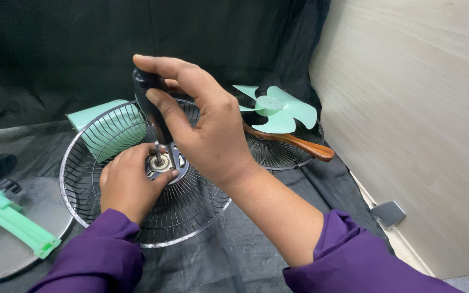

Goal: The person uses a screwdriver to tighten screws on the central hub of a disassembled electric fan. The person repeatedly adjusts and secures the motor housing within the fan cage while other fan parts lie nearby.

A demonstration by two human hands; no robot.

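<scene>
While a black cloth (234, 255) covers the counter, a second wire grille (286, 152) lies to the far right with a pale green fan blade (280, 111) and a wooden-handled tool (299, 144) resting on it, well apart from the work. To the near left sit a grey round base (6, 249) and a green plastic bracket (12, 220); a pale green motor housing (107, 133) shows behind the near wire fan guard (153, 179). The left hand (128, 182), in a purple sleeve, rests on the guard's centre, fingers curled about the metal hub (161, 164). The right hand (204, 127) comes in from the near right, closed around the black handle of a screwdriver (150, 106) held upright, its tip at the hub.
</scene>
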